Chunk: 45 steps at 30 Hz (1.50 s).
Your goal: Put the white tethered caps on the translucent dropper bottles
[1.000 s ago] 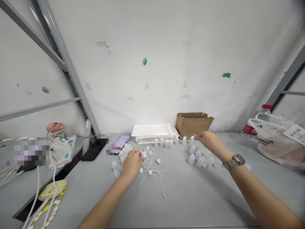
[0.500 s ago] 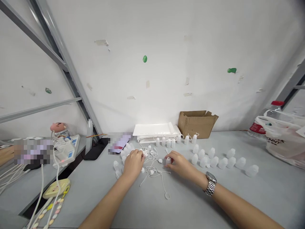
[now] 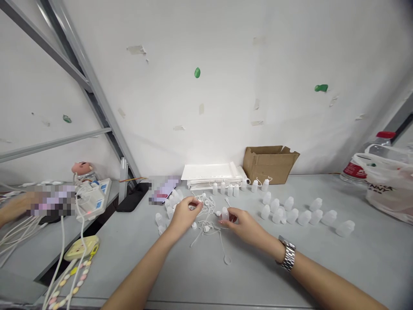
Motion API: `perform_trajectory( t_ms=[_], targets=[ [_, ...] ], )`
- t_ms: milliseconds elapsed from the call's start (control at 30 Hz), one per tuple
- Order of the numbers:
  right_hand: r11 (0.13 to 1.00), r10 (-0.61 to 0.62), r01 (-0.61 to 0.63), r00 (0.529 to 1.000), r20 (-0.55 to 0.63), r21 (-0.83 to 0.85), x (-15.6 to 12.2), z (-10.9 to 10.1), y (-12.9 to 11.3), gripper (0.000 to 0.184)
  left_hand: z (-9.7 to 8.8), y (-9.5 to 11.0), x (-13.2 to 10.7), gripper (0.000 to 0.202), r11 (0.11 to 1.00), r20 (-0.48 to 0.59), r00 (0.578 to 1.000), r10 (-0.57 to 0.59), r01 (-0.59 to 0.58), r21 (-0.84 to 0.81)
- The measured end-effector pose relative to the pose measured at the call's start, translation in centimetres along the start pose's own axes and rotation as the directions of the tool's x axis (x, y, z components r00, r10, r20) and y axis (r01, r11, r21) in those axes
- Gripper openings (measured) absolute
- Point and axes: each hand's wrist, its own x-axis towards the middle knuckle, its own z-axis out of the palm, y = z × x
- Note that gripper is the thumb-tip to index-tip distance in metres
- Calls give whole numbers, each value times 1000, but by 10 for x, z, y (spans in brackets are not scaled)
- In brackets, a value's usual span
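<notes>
My right hand [image 3: 242,222], with a metal watch on its wrist, pinches a small translucent plastic bottle [image 3: 225,213] just above the grey table [image 3: 258,267]. My left hand [image 3: 184,214] is closed on a small white cap with a thin strap, over a tangle of loose caps and straps [image 3: 208,219]. A short row of capped bottles [image 3: 226,188] stands behind the pile. Several uncapped bottles [image 3: 290,213] lie in a group to the right. More bottles [image 3: 167,206] lie left of my left hand.
A stack of white sheets [image 3: 211,174] and an open cardboard box [image 3: 269,162] stand against the wall. A plastic bag [image 3: 387,185] and a water bottle [image 3: 358,165] sit far right. A power strip [image 3: 92,198], cables and a phone [image 3: 163,190] are at left.
My right hand came back from the bottle group at the right to the middle, now holding a bottle. My left hand lifted slightly with a cap. The view shifted a little.
</notes>
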Motion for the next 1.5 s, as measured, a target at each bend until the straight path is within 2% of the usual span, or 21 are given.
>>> perform_trajectory(
  t_ms=[67,167,300,400,667,833,1133,1367,1500],
  targets=[
    [999,10,-11,1000,26,34,-1,2,-3,29,0,6,-2,23,972,71,997,-27,43,-232],
    [998,-4,2,999,37,62,-2,5,-8,34,-1,15,-6,23,811,205,977,-56,164,-561],
    [999,-11,11,1000,26,33,-2,6,-11,35,0,22,-13,20,623,293,956,-23,243,-743],
    [1000,-13,13,1000,5,-1,-2,7,-10,35,1,22,-14,20,558,304,953,-18,262,-788],
    [995,-41,31,994,-104,-92,-2,10,-8,27,6,15,-13,18,576,255,963,-85,256,-776],
    [992,-44,25,986,-160,-120,-2,10,-7,26,5,16,-13,19,585,214,973,-82,220,-780],
    [986,-54,23,982,-183,-167,-2,13,-5,26,4,19,-15,19,580,232,971,-57,222,-784],
    [988,-37,12,986,-164,-151,-3,13,-7,30,3,28,-20,19,574,139,988,-59,148,-806],
    [991,-16,-6,985,-169,-130,-3,14,-9,32,3,33,-24,26,625,94,995,-33,94,-775]
  ],
)
